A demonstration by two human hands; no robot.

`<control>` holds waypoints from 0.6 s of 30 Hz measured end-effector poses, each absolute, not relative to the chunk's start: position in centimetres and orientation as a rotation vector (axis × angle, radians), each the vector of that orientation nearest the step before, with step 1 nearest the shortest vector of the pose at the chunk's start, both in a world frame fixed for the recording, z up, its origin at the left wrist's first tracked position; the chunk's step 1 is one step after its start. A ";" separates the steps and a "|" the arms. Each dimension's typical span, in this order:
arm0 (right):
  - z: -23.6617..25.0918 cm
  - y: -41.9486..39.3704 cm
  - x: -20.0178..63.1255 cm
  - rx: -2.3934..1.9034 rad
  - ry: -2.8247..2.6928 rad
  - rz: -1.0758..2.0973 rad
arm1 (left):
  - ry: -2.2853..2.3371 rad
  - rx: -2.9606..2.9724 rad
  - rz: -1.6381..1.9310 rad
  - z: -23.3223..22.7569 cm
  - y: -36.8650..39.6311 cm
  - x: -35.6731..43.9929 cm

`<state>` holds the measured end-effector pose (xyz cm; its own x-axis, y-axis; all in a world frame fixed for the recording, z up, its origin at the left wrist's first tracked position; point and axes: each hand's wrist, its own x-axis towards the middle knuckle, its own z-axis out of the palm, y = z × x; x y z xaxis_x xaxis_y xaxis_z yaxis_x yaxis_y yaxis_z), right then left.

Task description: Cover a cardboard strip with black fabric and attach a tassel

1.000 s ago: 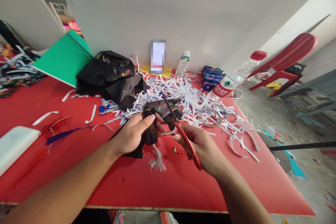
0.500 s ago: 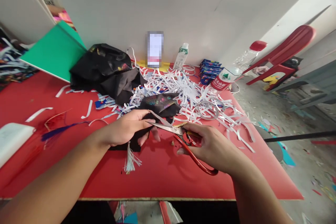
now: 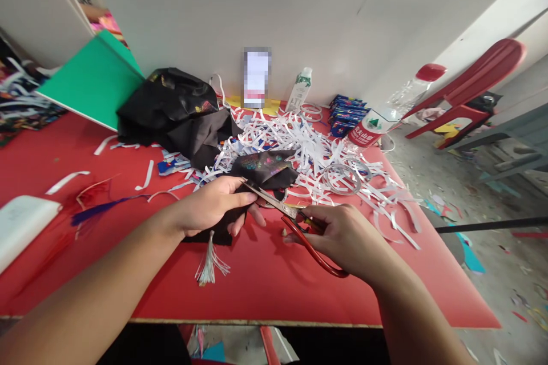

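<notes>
In my right hand (image 3: pixel 338 234) are red-handled scissors (image 3: pixel 285 209), their blades nearly together and pointing left. The blade tips reach the fingers of my left hand (image 3: pixel 220 205), which pinches dark fabric (image 3: pixel 231 222) above the table. A pale tassel (image 3: pixel 208 262) hangs below that hand onto the red surface. Just beyond the scissors lies a black piece of fabric with coloured, shiny patterns (image 3: pixel 265 168). Part of what my left fingers grip is hidden behind the hand.
White paper strips (image 3: pixel 295 142) heap across the table (image 3: pixel 321 296). Behind them stand a phone (image 3: pixel 257 77), a small bottle (image 3: pixel 298 91) and a red-capped bottle (image 3: pixel 370 125). Black cloth (image 3: pixel 171 108) and a green board (image 3: pixel 94 80) lie left. A clear tape roll (image 3: pixel 342 178) sits right.
The scissor blades have gone from spread apart to nearly closed at my left fingers. My right hand has tightened on the handles. The view has shifted slightly.
</notes>
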<state>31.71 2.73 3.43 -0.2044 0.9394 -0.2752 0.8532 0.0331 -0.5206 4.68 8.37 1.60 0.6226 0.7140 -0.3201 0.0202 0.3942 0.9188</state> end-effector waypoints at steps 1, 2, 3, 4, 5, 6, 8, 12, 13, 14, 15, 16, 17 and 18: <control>3.5 2.7 31.7 -1.890 -2.152 0.918 | 0.806 1.073 0.508 1.6 8.4 4.7; 3.5 2.8 31.6 -1.896 -2.155 0.934 | 0.810 1.057 0.509 1.6 8.4 4.7; 3.6 2.8 31.6 -1.899 -2.160 0.955 | 0.815 1.046 0.510 1.7 8.4 4.8; 3.7 2.8 31.5 -1.898 -2.167 0.979 | 0.817 1.041 0.510 1.7 8.4 4.8; 3.7 2.7 31.4 -1.895 -2.177 0.999 | 0.818 1.043 0.507 1.8 8.4 4.9; 3.7 2.7 31.3 -1.893 -2.185 1.006 | 0.818 1.047 0.501 1.8 8.4 4.9; 3.6 2.7 31.2 -1.893 -2.197 0.993 | 0.813 1.050 0.481 1.9 8.5 4.9; 3.4 2.6 31.2 -1.906 -2.171 0.954 | 0.795 1.016 0.441 1.6 8.5 4.8; 3.3 2.6 31.2 -1.902 -2.163 0.954 | 0.788 1.004 0.438 1.5 8.5 4.7; 3.3 2.6 31.2 -1.895 -2.159 0.953 | 0.779 0.990 0.438 1.4 8.5 4.7; 3.3 2.6 31.2 -1.886 -2.159 0.951 | 0.768 0.976 0.441 1.3 8.6 4.7; 3.3 2.5 31.2 -1.879 -2.163 0.955 | 0.756 0.964 0.445 1.2 8.6 4.7; 3.3 2.5 31.2 -1.881 -2.163 0.963 | 0.746 0.956 0.450 1.2 8.6 4.7; 3.3 2.4 31.2 -1.889 -2.162 0.974 | 0.741 0.950 0.452 1.2 8.6 4.7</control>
<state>31.18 2.42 3.34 -0.2200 0.9213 -0.3208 0.8505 0.0200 -0.5256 4.66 8.58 1.20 0.6725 0.6434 -0.3657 -0.0316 0.5187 0.8544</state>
